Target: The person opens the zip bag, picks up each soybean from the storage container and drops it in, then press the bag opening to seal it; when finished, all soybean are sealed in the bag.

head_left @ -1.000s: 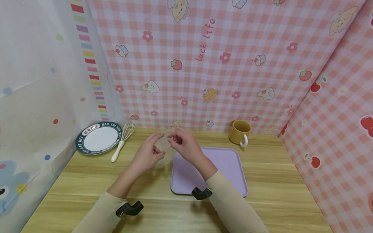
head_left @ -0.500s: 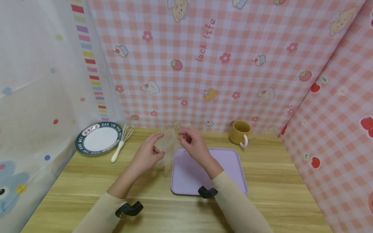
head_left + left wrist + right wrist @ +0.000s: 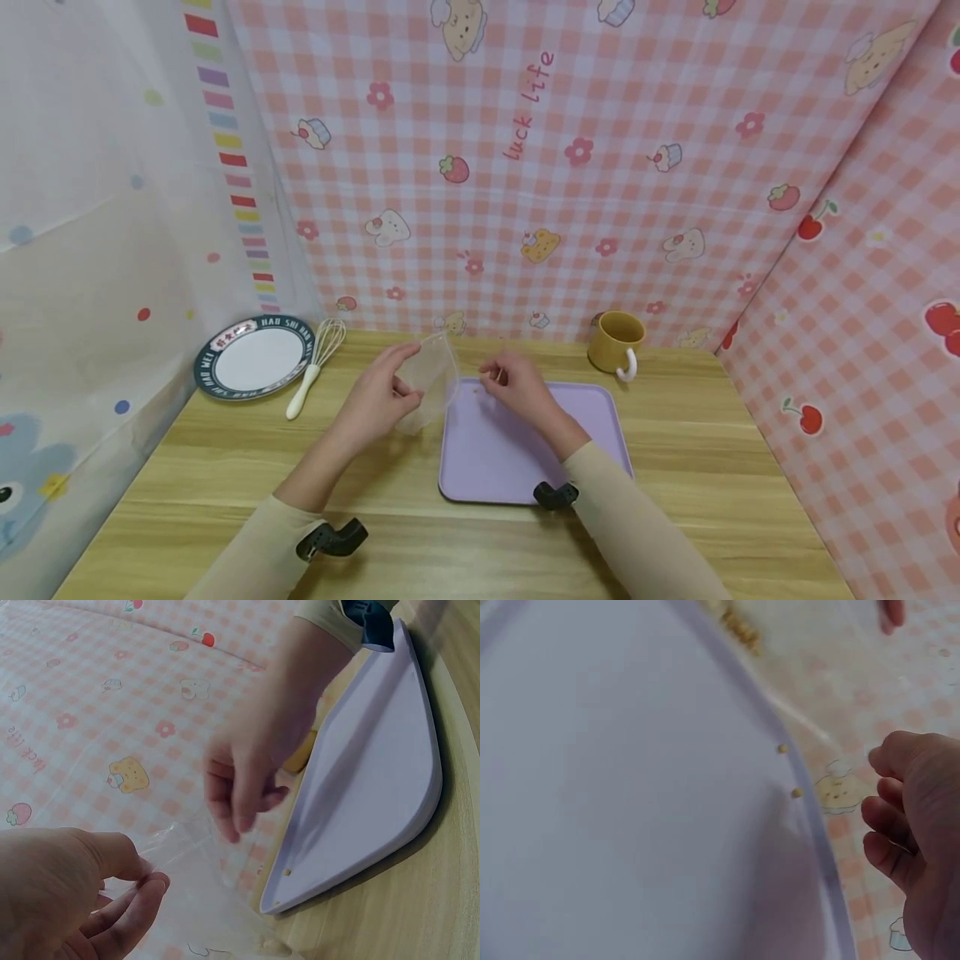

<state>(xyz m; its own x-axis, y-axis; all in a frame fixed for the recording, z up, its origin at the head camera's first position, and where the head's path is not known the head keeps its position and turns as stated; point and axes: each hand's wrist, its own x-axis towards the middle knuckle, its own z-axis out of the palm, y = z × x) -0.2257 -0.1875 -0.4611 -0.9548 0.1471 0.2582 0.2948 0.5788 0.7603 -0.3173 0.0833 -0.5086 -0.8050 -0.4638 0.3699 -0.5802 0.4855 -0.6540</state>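
My left hand (image 3: 378, 396) pinches a clear plastic bag (image 3: 433, 375) between thumb and fingers, at the left edge of the lilac tray (image 3: 517, 458). Small yellow beans (image 3: 740, 631) show low in the bag in the right wrist view. Over the tray's far left part hovers my right hand (image 3: 522, 390), apart from the bag. Its fingers are loosely bent, and nothing is visible between them. Two loose beans (image 3: 796, 793) lie inside the tray near its rim.
At the back left stands a white plate (image 3: 258, 358) with a dark patterned rim, a whisk (image 3: 311, 375) beside it. A mustard mug (image 3: 617, 342) with a white handle is behind the tray at the right. Patterned cloth walls (image 3: 570, 200) border the table.
My right hand has drawn away from the bag's top, moving right over the tray. The left hand keeps its hold on the bag in nearly the same place.
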